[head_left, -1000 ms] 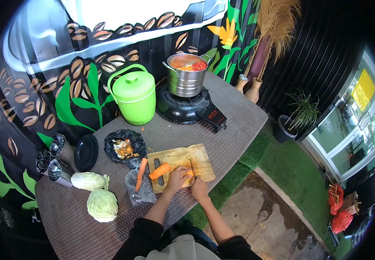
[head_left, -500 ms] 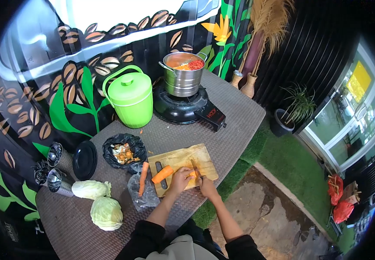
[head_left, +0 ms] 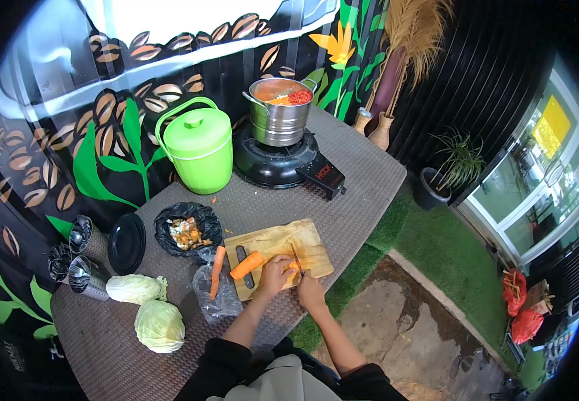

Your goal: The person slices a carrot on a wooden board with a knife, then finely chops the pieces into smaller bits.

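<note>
A wooden cutting board [head_left: 308,232] lies near the table's front edge. My left hand [head_left: 275,276] is closed on a piece of orange carrot [head_left: 293,266] and holds it against the board. Just right of it, my right hand [head_left: 311,293] grips a knife [head_left: 295,252], its blade beside the carrot piece and pointing away from me. The handle is mostly hidden in my fist. A thick peeled carrot [head_left: 246,265] rests on the board's left part, close to the dark handle slot. Beyond the board's left edge, a longer carrot [head_left: 217,273] lies on a clear plastic bag [head_left: 204,287].
A black bag of peelings [head_left: 189,234] sits behind the plastic bag. Two cabbages [head_left: 160,326] lie left, near metal utensil holders [head_left: 87,279] and a black lid [head_left: 127,244]. Farther back stand a green lidded bucket [head_left: 200,150] and a steel pot [head_left: 278,120] on a black stove [head_left: 272,164].
My view has shifted slightly, so everything sits a little farther left. My right hand and the knife handle have moved slightly left, closer to my left hand. My left hand stays on the carrot piece.
</note>
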`<state>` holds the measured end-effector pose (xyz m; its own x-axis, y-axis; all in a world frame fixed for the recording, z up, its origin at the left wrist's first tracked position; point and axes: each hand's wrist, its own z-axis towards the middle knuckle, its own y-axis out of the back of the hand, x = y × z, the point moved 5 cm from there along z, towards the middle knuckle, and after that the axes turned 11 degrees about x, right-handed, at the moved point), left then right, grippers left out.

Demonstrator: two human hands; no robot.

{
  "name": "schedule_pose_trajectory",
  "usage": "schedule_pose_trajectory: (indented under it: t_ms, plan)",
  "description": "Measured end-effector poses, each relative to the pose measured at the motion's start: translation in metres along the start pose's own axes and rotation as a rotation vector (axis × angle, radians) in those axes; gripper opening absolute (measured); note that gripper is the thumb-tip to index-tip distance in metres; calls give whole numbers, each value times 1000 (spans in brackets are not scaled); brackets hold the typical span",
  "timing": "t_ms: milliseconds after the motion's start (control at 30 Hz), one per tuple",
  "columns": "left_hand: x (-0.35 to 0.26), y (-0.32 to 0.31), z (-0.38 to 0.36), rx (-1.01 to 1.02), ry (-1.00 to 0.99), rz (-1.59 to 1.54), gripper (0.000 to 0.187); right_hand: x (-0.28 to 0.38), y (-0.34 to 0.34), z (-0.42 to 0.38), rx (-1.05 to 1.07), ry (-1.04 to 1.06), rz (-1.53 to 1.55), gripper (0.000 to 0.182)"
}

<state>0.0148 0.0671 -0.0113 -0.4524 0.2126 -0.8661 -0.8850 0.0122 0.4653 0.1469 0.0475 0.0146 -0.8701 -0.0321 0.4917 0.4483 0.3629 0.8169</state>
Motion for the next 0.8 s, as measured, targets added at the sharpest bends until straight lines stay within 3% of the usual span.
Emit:
schedule_pose_trajectory:
  t_ms: [233, 433, 500, 633, 800]
  plan:
    - [1, -2, -1, -35, -76, 58, 34, -5, -18, -1, -28, -47, 1, 31]
    - [1, -4, -2, 34, 34, 39, 33, -10, -20, 20, -41, -22, -22, 33]
    - [6, -6, -2, -79, -139, 45, 34, -15, -19, 17, -61, 25, 23, 32]
    - [-1, -4, -5, -60, -95, 148, 34, -13, -17, -11, -22, -56, -8, 32]
    - [-4, -1, -3, -32, -28, 39, 35, -10, 1, 18, 64, 12, 25, 34]
